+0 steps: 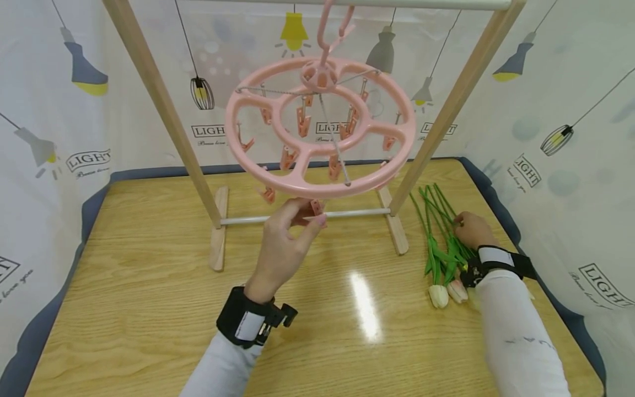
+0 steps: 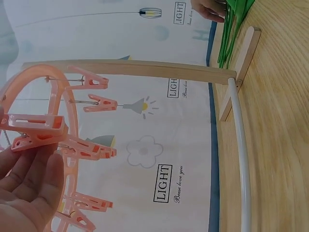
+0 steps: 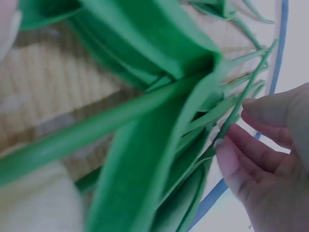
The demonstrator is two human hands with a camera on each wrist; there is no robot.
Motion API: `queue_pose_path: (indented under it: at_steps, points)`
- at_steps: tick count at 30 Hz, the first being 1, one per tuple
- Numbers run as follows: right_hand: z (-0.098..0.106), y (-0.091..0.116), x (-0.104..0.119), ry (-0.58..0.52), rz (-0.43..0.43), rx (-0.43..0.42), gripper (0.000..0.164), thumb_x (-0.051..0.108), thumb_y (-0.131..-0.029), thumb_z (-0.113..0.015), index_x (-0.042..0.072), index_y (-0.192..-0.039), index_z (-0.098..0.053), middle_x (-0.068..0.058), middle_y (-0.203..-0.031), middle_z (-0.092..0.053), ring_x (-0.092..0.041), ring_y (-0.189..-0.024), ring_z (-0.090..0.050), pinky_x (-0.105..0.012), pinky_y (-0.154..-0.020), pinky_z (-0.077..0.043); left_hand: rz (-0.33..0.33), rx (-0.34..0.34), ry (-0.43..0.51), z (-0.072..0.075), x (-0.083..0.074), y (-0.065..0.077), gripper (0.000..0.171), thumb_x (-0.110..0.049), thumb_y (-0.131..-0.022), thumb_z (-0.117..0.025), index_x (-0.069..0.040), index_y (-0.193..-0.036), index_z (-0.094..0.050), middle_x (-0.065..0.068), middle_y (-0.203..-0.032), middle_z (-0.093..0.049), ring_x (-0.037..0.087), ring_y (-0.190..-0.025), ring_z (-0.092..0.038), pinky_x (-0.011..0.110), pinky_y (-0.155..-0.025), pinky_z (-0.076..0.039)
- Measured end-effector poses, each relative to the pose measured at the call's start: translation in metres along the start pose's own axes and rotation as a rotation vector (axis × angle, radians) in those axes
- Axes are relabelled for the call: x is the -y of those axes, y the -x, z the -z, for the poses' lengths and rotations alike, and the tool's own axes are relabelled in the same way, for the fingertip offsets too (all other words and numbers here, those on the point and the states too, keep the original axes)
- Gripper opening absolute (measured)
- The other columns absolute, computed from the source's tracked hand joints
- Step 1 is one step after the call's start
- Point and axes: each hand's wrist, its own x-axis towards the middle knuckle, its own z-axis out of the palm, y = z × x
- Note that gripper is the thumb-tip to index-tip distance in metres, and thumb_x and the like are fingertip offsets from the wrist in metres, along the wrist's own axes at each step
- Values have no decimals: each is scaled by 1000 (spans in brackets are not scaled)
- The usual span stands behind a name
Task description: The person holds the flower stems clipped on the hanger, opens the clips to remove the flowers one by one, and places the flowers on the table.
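A round pink clip hanger (image 1: 317,191) hangs by its hook from a rack's top bar, small clips dangling below it. At its front rim my left hand (image 1: 280,251) pinches one pink clothespin (image 2: 41,126) between thumb and fingers. On the table's right side lie several artificial tulips (image 1: 439,296) with white and pale pink heads toward me and green stems pointing away. My right hand (image 1: 475,230) is over this bunch. In the right wrist view, its thumb and fingertips pinch one thin green tulip stem (image 3: 251,87). The right wrist band and sleeve hide part of the flower heads.
The rack has slanted wooden posts (image 1: 163,105), wooden feet (image 1: 218,248) and a white lower bar (image 1: 354,213) near the tabletop. Other pink clips (image 2: 99,104) hang close around the left hand. Printed cloth (image 1: 49,193) surrounds the wooden table (image 1: 149,320).
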Motion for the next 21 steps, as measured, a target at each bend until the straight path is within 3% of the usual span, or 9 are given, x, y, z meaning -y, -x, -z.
queue_pose_path:
  at_steps: [5,17,21]
  points:
    - [10,8,6,-68,34,-59,46,12,-101,-40,-20,-134,-41,-45,-126,-48,-56,-109,-52,-60,-82,-49,-2,51,27,2,0,1,27,-3,-92,-66,1,-119,-62,14,-109,-67,23,-98,-67,29,-85,-59]
    - [33,23,40,-190,72,-264,50,24,-105,-37,-10,-141,-41,-37,-128,-50,-50,-116,-50,-64,-94,-44,-30,71,66,5,2,1,24,-5,-95,-63,2,-118,-60,12,-105,-67,20,-96,-67,31,-87,-59]
    - [37,27,54,-216,105,-287,50,26,-106,-37,-8,-142,-40,-35,-131,-49,-49,-118,-49,-63,-96,-43,-15,77,55,6,1,1,36,-4,-95,-63,2,-130,-55,15,-113,-67,25,-103,-68,31,-89,-59]
